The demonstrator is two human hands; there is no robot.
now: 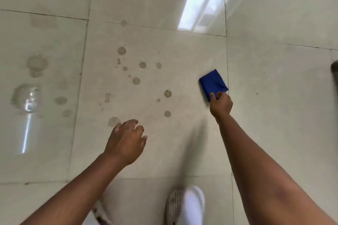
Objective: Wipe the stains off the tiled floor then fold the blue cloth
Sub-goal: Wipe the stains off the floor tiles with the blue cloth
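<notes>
Blue cloth: folded, pinched by right hand.
Left hand: spread, empty.
Stains: unwiped; wiping and folding remain.

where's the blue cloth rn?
Head view, right of centre: the blue cloth lies folded on the tiled floor beside a grout line, its near corner gripped by the right hand, right of the stains.

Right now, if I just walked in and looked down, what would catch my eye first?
Most likely the bright blue cloth, folded and lying on the pale tiled floor, with the right hand pinching its near edge. Next come the round brownish stains scattered over the middle tile, left of the cloth. The left hand hovers open just below them.
</notes>
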